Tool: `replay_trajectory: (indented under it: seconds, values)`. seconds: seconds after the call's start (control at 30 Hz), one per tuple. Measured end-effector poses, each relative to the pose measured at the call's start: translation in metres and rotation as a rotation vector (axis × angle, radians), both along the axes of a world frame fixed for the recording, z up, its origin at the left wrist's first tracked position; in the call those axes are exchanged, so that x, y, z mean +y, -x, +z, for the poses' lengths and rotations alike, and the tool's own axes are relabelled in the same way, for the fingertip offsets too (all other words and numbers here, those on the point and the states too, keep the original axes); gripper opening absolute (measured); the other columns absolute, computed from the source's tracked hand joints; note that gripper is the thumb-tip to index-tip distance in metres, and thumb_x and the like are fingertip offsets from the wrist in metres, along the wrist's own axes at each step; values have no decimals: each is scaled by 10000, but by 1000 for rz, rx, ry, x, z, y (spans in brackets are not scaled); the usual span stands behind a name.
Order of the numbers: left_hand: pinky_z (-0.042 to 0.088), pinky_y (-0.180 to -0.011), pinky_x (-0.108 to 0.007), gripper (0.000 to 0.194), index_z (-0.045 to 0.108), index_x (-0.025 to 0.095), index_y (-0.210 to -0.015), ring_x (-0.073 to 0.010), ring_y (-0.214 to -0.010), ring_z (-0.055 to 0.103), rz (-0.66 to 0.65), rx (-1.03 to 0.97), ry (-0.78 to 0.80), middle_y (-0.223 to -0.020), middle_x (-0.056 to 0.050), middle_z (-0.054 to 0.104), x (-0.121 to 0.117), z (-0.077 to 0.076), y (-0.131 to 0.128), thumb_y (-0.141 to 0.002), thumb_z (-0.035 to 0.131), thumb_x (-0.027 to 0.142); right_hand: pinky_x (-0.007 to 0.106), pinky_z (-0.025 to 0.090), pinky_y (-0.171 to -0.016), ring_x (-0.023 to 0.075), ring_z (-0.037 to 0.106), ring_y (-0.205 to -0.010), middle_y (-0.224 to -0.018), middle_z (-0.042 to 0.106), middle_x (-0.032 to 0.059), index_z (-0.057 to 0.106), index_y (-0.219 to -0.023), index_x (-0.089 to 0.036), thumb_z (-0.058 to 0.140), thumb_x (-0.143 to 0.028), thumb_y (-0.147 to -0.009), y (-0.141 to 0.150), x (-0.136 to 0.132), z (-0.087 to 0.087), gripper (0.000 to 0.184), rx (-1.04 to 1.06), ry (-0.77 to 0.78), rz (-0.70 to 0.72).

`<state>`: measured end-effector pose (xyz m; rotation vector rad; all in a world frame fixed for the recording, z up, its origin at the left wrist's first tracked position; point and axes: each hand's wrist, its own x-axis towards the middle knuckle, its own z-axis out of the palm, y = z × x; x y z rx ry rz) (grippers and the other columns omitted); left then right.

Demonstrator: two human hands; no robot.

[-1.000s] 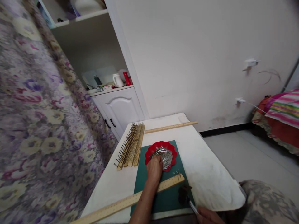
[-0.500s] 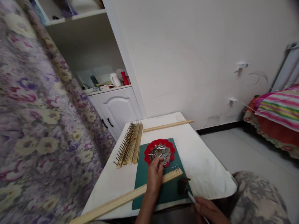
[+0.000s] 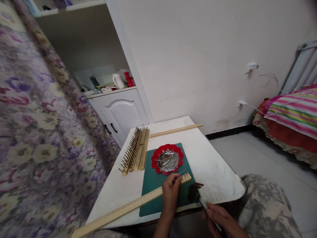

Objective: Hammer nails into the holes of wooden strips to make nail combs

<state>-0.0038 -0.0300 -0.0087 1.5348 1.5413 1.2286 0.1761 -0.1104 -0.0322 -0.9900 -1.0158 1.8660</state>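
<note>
My left hand [image 3: 171, 190] is closed in a pinch over a wooden strip [image 3: 146, 200] that has rows of small marks. A nail, mostly hidden by the fingertips, is in that pinch. Several nails [image 3: 185, 174] stand upright at the strip's right end, just beyond the fingers. The strip slants across a green cutting mat [image 3: 152, 177]. Behind my hand, a red scalloped bowl [image 3: 154, 155] holds a heap of loose nails [image 3: 169, 161]. My right hand [image 3: 219, 216] grips a hammer [image 3: 203, 204] by its handle, with the dark head over the mat's right edge.
Nail-studded wooden strips [image 3: 135, 150] lie side by side at the table's left. Another strip [image 3: 175, 130] lies along the far edge of the white-covered table [image 3: 213, 172]. A floral curtain [image 3: 49, 132] hangs on the left, beside a white cabinet [image 3: 126, 114].
My left hand has left the bowl and moved toward me and right, onto the strip near the standing nails. My right hand still holds the hammer in about the same place.
</note>
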Motion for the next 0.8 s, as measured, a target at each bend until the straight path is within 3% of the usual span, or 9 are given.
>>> replay_trajectory:
  seconds: [0.4,0.67,0.8]
  values:
    - [413,-655,-227,209,635,182,-741,-155,-713,573,-49,207,-63,-730,-8,635,1,-2,-1,-816,494,317,149,118,-285,21,267,-259,-367,496,-78,539,-711,-161,567,-592,-728,-2,-2,2,433,28,24,-15]
    - [385,-615,-216,175,647,183,-732,-133,-669,557,-40,248,-83,-704,4,597,2,-6,0,-802,505,258,146,139,-293,30,318,-282,-368,493,-76,560,-728,-147,591,-606,-698,0,-2,-8,461,-1,33,-28]
    - [384,-620,-217,178,641,180,-714,-131,-662,554,-24,245,-88,-691,7,591,3,-8,0,-800,502,251,132,167,-281,24,307,-263,-377,516,-75,529,-749,-160,557,-561,-756,1,3,9,402,-15,-6,28]
